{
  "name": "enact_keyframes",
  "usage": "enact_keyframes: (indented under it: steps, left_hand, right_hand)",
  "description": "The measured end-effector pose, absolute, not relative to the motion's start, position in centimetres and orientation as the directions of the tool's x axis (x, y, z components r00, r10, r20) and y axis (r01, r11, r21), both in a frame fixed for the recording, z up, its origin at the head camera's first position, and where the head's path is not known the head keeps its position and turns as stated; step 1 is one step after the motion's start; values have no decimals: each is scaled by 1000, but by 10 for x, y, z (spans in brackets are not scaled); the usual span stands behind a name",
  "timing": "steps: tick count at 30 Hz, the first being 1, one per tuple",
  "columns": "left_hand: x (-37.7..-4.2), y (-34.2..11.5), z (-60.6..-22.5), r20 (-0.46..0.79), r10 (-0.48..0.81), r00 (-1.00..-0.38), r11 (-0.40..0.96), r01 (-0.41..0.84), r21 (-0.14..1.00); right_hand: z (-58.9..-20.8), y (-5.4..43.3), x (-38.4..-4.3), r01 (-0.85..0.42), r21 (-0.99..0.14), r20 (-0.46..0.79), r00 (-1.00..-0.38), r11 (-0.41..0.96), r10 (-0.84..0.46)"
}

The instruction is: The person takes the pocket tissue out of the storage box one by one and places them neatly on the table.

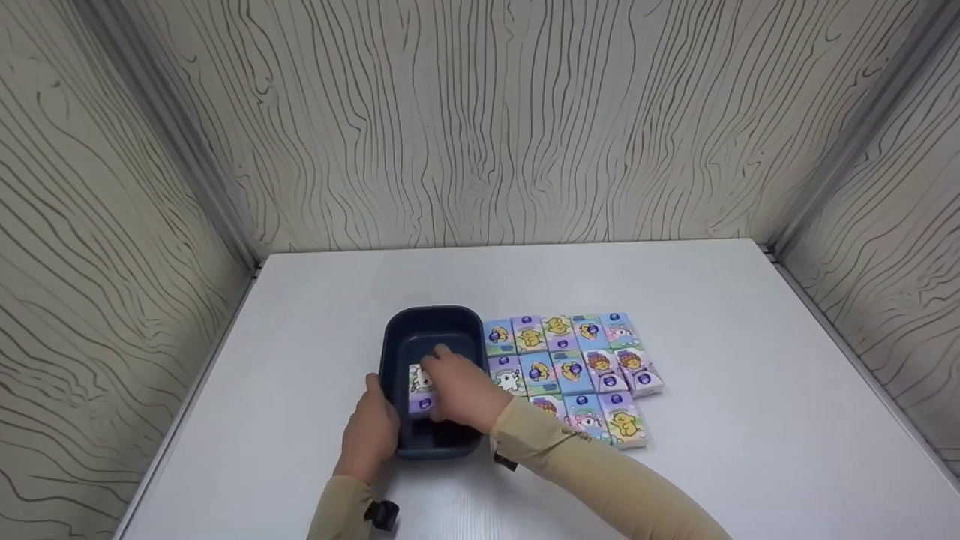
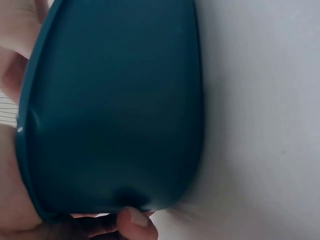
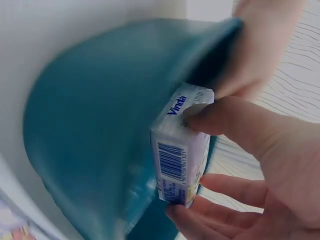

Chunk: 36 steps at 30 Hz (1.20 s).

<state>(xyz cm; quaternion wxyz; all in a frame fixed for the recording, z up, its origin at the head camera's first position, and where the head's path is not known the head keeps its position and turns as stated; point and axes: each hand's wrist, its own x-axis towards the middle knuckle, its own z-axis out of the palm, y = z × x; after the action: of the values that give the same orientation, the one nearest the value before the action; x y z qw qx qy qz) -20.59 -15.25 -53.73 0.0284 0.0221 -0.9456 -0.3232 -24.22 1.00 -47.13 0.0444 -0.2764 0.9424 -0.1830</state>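
A dark teal rectangular tub (image 1: 435, 452) stands on the white table. My left hand (image 1: 371, 431) grips its left side at the rim; in the left wrist view a fingertip (image 2: 137, 225) lies against the tub's outer wall. Inside the outline of the tub, my right hand (image 1: 465, 390) holds a small pack of Vinda pocket tissues (image 3: 172, 150) between thumb and fingers. White and purple with a cartoon animal, the pack shows its barcode end in the right wrist view. My right forearm hides part of the packs beside the tub.
Close to the tub's right side, several colourful tissue packs (image 1: 574, 371) lie face up in three rows. Wood-patterned panels (image 1: 480, 127) enclose the table at the back and both sides.
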Motion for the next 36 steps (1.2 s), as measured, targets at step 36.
enact_keyframes:
  steps: [36]
  left_hand:
    - [-206,-152,-538,19,-67,-998,796,-42,604]
  right_hand:
    - [-468,320,-192,-225,-501,-82,-949,836,-305]
